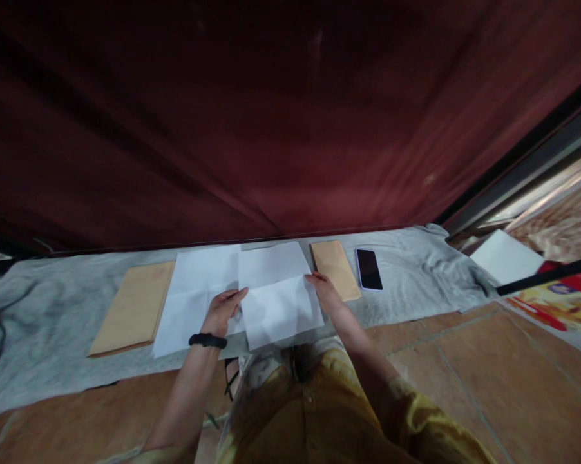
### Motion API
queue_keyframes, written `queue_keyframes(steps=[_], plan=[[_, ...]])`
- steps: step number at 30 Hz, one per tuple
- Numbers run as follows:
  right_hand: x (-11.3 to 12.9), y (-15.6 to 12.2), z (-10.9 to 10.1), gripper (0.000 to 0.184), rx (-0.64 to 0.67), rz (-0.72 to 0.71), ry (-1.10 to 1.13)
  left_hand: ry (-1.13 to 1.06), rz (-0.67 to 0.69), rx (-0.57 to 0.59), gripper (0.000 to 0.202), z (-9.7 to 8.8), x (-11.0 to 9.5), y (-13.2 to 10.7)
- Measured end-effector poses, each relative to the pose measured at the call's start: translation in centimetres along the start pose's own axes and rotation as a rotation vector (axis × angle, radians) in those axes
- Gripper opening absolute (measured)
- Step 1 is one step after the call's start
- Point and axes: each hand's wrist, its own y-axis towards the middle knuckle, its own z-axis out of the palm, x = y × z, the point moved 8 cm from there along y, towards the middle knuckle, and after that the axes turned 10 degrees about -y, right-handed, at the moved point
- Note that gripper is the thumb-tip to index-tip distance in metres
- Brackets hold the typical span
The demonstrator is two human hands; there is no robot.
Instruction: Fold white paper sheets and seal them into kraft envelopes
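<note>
- Your left grip [225, 310] lies flat on the sheet [281, 312], at its left edge, fingers straight and together.
- Your right grip [322, 288] touches the sheet's right edge; can't tell if it's pinching.
- The sheet lies mid-cloth [416, 277] on the floor, just beside a second sheet [194, 290].
- Left envelope [136, 306] and right envelope [335, 267] flank them.
- Phone [369, 269] sits just right of the right envelope.

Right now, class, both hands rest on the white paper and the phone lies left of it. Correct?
No: the head view shows the phone right of the white paper, past a brown envelope. Left hand and right hand do rest on it.
</note>
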Motion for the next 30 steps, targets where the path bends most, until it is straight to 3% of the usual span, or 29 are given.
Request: queue_keyframes(steps=[5,9,14,17,20,25,30], plan=[[2.1,0.1,0.4,0.036,0.049,0.034,0.080,-0.072,0.018,-0.016,0.052,0.1,-2.3,0.1],[5.0,0.5,-0.1,0.039,0.058,-0.003,0.107,-0.135,0.083,-0.012,0.053,0.7,-5.1,0.3],[10.2,0.7,-0.7,0.030,0.102,-0.200,0.162,-0.262,0.276,0.066,0.047,2.4,-8.7,-0.1],[11.9,0.0,-1.1,0.027,0.122,-0.346,0.145,-0.294,0.382,0.075,0.043,2.6,-9.2,-0.2],[10.4,-0.6,-1.5,0.029,0.060,-0.345,0.108,-0.218,0.390,0.074,0.041,2.4,-7.4,-0.1],[3.3,-2.2,-1.5,0.034,-0.108,-0.181,-0.119,-0.010,0.285,0.028,0.038,1.0,-1.8,-0.5],[-1.5,-4.4,-1.2,0.024,-0.089,-0.151,-0.327,0.254,0.298,-0.047,0.026,-0.1,2.4,-1.3]])
